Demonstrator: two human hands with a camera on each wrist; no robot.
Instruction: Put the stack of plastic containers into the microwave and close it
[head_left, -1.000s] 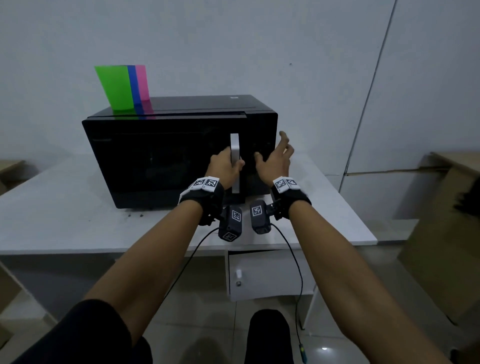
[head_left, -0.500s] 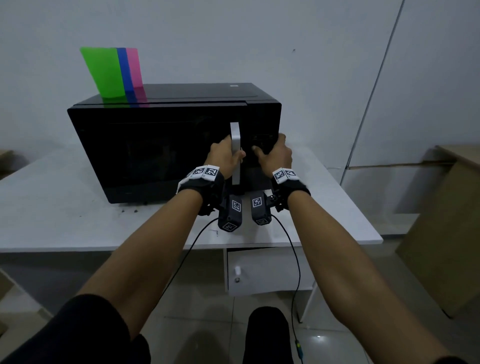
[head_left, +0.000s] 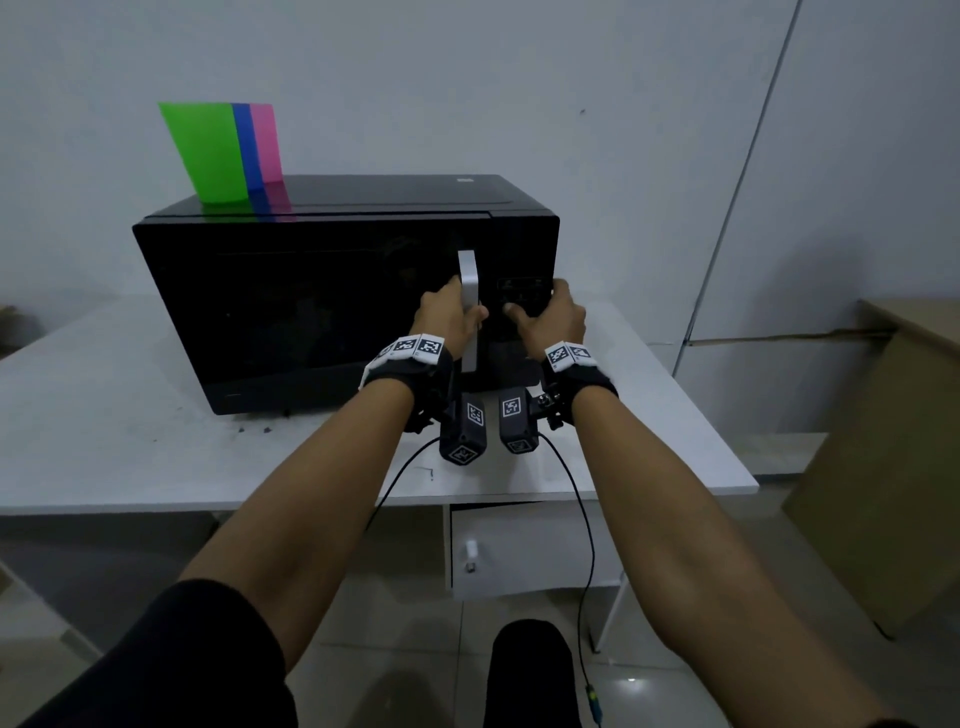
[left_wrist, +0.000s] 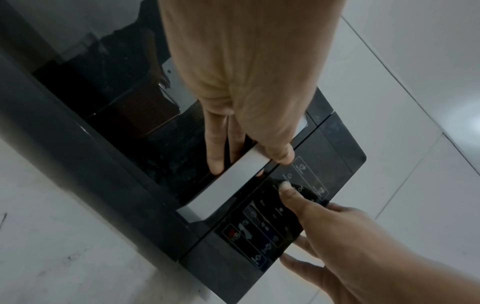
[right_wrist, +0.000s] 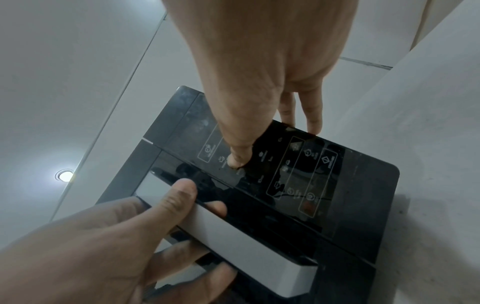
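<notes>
A black microwave (head_left: 332, 301) sits on a white table (head_left: 104, 426) in the middle of the head view, its door flush with the body. On its top, toward the upper left of the frame, stands the stack of plastic containers (head_left: 223, 150), green in front with blue and pink edges showing behind it. The left hand (head_left: 447, 317) grips the silver door handle (head_left: 468, 306): in the left wrist view the fingers (left_wrist: 215, 148) go behind the bar while the thumb lies over its front. The right hand (head_left: 556, 317) is braced on the control panel (head_left: 522, 296) just right of the handle; its thumb tip presses the glossy panel face, and the other fingers (right_wrist: 314, 111) wrap round the microwave's right edge. Both forearms reach up from the lower part of the frame, each with a black wrist strap carrying a small camera block. Below the tabletop, in the lower centre, hangs a white drawer (head_left: 519, 551) with a small knob.
</notes>
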